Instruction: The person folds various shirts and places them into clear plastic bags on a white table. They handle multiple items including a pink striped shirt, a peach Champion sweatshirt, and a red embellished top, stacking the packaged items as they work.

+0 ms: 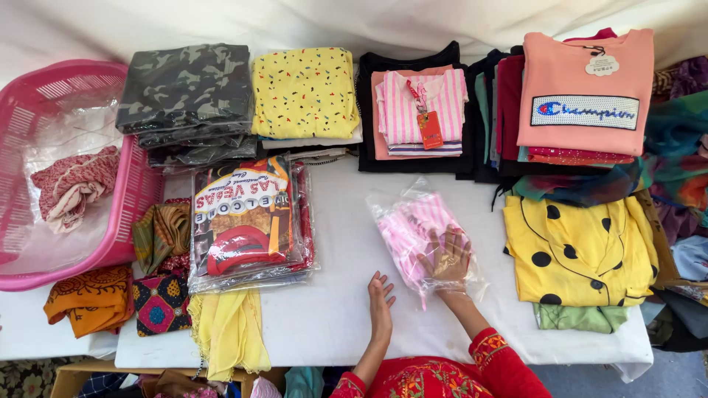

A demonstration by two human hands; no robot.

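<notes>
My right hand point(446, 256) lies flat, fingers spread, on a pink striped garment in a clear plastic bag point(413, 225) on the white table point(339, 309). My left hand point(380, 292) rests open on the bare tabletop just left of the bag, holding nothing. Both arms wear red embroidered sleeves.
A stack of bagged printed shirts point(247, 221) lies left. Along the back sit camouflage point(188, 85), yellow point(304, 92), pink striped point(420, 107) and salmon point(586, 88) folded piles. A yellow dotted garment point(579, 247) is at right. A pink basket point(66, 169) holds cloth far left; scarves lie near it.
</notes>
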